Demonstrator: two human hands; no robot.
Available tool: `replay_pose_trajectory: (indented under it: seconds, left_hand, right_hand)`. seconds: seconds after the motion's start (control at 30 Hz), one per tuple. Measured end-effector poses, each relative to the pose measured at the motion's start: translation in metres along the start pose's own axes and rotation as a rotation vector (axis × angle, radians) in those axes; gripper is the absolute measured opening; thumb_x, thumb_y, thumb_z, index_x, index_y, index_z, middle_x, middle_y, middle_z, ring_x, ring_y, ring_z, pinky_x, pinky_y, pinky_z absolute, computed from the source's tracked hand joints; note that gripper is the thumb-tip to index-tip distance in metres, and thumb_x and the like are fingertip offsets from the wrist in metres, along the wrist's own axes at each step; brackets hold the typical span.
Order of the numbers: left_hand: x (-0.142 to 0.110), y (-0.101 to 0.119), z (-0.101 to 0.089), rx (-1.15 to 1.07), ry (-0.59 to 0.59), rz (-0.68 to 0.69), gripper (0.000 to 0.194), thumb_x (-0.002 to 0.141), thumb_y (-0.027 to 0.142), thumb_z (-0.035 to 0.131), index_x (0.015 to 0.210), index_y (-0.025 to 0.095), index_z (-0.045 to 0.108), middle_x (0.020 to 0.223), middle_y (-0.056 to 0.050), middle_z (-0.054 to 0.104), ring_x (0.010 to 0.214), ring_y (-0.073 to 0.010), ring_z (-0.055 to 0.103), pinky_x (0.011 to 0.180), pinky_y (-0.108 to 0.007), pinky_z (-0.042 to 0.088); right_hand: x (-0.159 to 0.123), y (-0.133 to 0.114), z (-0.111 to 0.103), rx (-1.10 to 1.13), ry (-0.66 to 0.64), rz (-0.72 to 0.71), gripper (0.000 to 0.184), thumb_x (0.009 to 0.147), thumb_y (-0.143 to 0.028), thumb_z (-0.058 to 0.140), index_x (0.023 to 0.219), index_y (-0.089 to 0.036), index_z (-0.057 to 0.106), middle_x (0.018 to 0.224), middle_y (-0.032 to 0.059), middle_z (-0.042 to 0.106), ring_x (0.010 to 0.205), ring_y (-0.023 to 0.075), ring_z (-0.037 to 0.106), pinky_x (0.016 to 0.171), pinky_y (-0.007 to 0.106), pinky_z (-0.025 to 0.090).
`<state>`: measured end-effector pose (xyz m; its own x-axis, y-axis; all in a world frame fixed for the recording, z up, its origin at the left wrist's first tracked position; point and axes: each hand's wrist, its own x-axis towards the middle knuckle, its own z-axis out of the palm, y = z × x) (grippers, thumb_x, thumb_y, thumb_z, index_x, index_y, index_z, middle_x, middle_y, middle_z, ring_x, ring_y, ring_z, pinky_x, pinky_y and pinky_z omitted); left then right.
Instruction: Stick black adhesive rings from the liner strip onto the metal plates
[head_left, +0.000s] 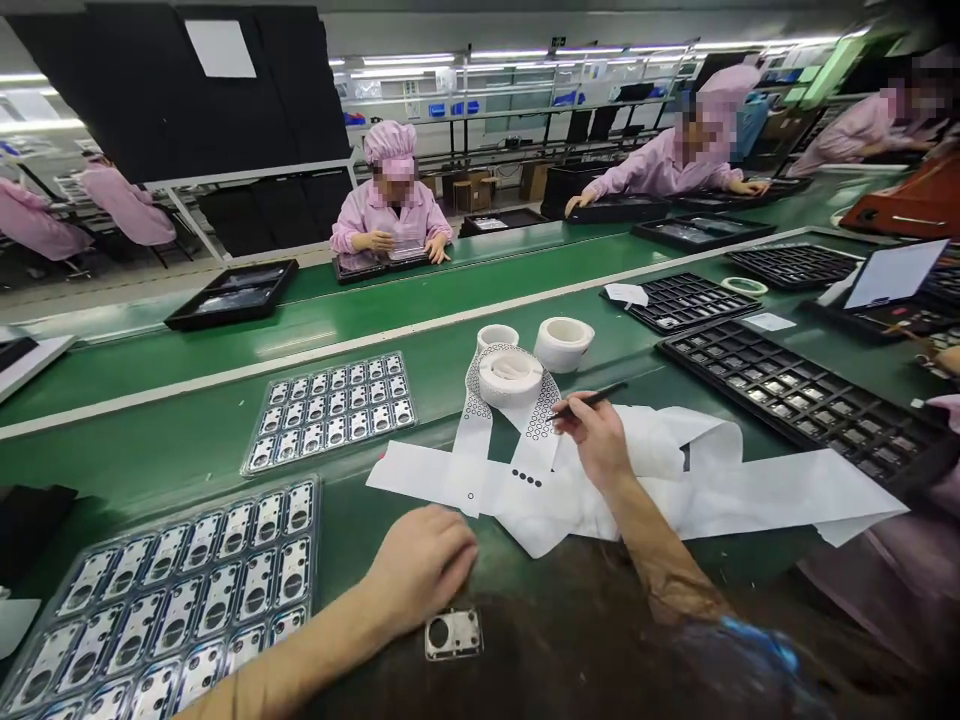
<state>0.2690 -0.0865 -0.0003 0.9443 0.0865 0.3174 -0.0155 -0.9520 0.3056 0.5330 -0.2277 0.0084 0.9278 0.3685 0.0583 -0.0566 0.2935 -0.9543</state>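
Observation:
My right hand [596, 435] is closed on black tweezers [594, 399], their tip at a dotted white sticker strip [534, 420] that unwinds from a white roll [510, 373]. My left hand [421, 560] rests on the green table with fingers curled, nothing visible in it. Just in front of it lies a single metal frame part [453, 634]. Loose white backing paper [720, 490] lies spread under and beside my right hand.
Two clear trays of metal frame parts [334, 410] [180, 600] sit at left. Two more white rolls [562, 342] stand behind. Black compartment trays [810, 400] lie at right. Workers in pink sit across the green conveyor [450, 300]; a co-worker's sleeve [930, 540] is at right.

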Motion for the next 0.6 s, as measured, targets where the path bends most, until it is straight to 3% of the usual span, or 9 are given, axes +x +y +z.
replay_pose_trajectory:
  seconds: [0.17,0.27,0.4,0.6]
  left_hand:
    - [0.084,-0.004,0.024,-0.079,-0.014,0.000,0.024,0.097,0.016,0.054,0.117,0.022,0.065,0.108,-0.003,0.078,0.091,-0.0163,0.075,0.078,-0.026,0.062]
    - [0.119,-0.002,0.049,-0.059,-0.049,0.084,0.024,0.091,0.016,0.063,0.114,0.021,0.068,0.116,-0.006,0.076,0.105,-0.0202,0.072,0.094,-0.031,0.060]
    - [0.144,-0.008,0.072,0.011,-0.070,0.160,0.016,0.092,0.015,0.064,0.107,0.021,0.070,0.112,-0.006,0.076,0.102,-0.0221,0.071,0.092,-0.036,0.060]
    - [0.151,-0.021,0.080,0.148,-0.051,0.227,0.019,0.102,0.018,0.055,0.116,0.021,0.068,0.119,-0.009,0.072,0.109,-0.0255,0.066,0.092,-0.041,0.057]
  right_hand:
    - [0.027,0.035,-0.003,-0.065,-0.018,0.058,0.045,0.077,-0.060,0.075,0.082,-0.019,0.056,0.075,-0.0021,0.066,0.058,0.0109,0.061,0.055,0.027,0.053]
    - [0.027,0.042,-0.011,-0.133,-0.059,0.084,0.038,0.081,-0.051,0.077,0.079,-0.018,0.058,0.070,-0.0039,0.063,0.060,0.0119,0.062,0.060,0.029,0.056]
    - [0.030,0.040,-0.017,-0.212,-0.093,0.096,0.038,0.076,-0.050,0.079,0.073,-0.020,0.056,0.063,-0.0048,0.061,0.060,0.0142,0.063,0.062,0.031,0.056]
    - [0.036,0.037,-0.019,-0.303,-0.083,0.111,0.030,0.063,-0.037,0.083,0.073,-0.025,0.057,0.059,-0.0058,0.063,0.052,0.0157,0.061,0.059,0.031,0.049]
